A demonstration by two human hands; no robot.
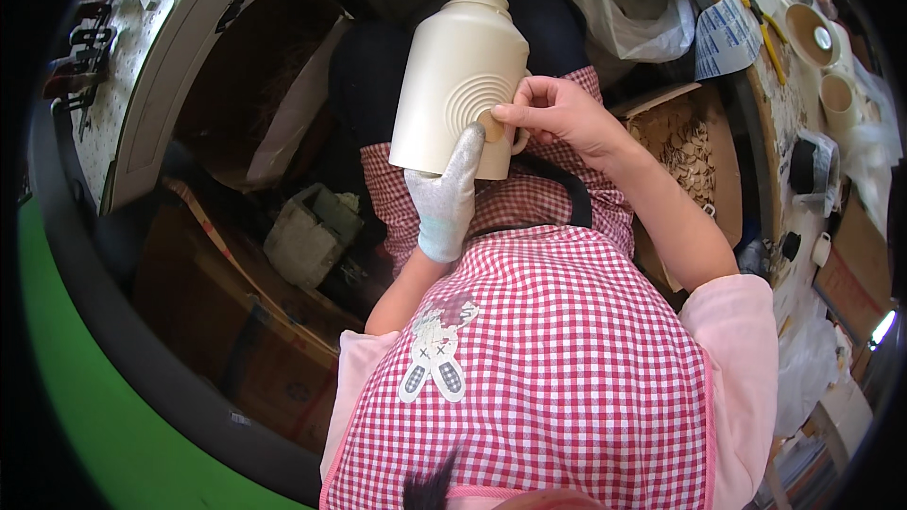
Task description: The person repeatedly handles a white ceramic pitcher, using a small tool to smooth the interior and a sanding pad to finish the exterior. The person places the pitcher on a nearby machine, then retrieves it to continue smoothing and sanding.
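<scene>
A cream plastic thermos-jug shell (449, 66) leans across my lap, its neck pointing away from me and concentric rings moulded on its side. My left hand (444, 200), in a pale grey glove, is closed round its lower end, with the thumb lying up over the wall. Bare, my right hand (569, 121) pinches the edge of a small tan round piece (490, 127) at the rings. The piece lies against the shell, near my left thumb tip; whether it is fixed there I cannot tell. A part of the handle shows beside my right fingers.
To the right, an open cardboard box (652, 244) holds many small tan pieces. A workbench (756, 113) along the right side carries yellow-handled pliers (770, 47), cream cylinders (839, 94) and plastic bags. A white plastic-lined bin (652, 33) stands ahead, a grey block (307, 241) at left.
</scene>
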